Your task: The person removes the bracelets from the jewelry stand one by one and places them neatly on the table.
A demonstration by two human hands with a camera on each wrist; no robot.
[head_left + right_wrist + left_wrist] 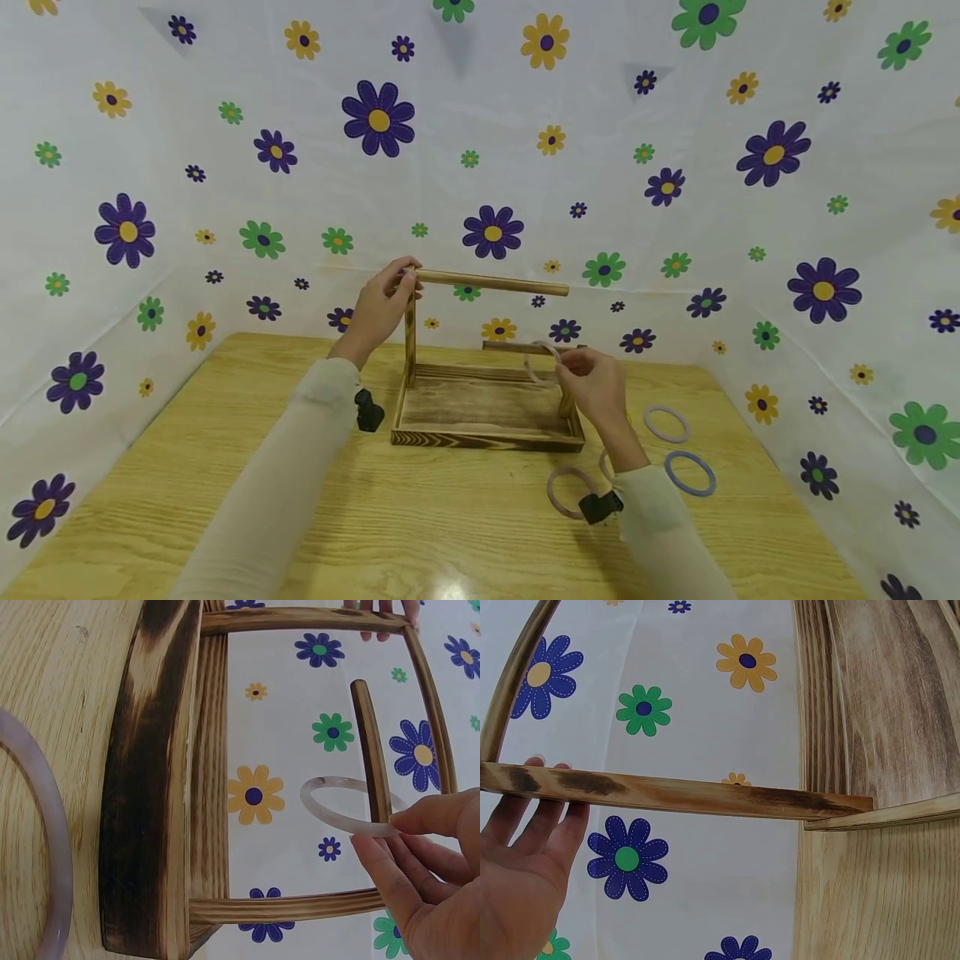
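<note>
A wooden display stand (487,439) has a shallow tray base and two horizontal rods at different heights. My left hand (382,308) grips the top of its left post (652,787), where the upper rod (491,283) joins; the fingers pass behind the post. Between thumb and fingertips, my right hand (596,387) pinches a pale translucent bangle (337,821). The bangle encircles the lower rod (367,727), close to the right post, and its near edge lies in the fingers. The right end of the upper rod is free.
On the table right of the stand lie a lilac bangle (647,421) and a blue bangle (690,492). A pinkish bangle (551,492) lies in front, with others partly hidden by the right arm. Flowered white cloth (450,183) surrounds the table.
</note>
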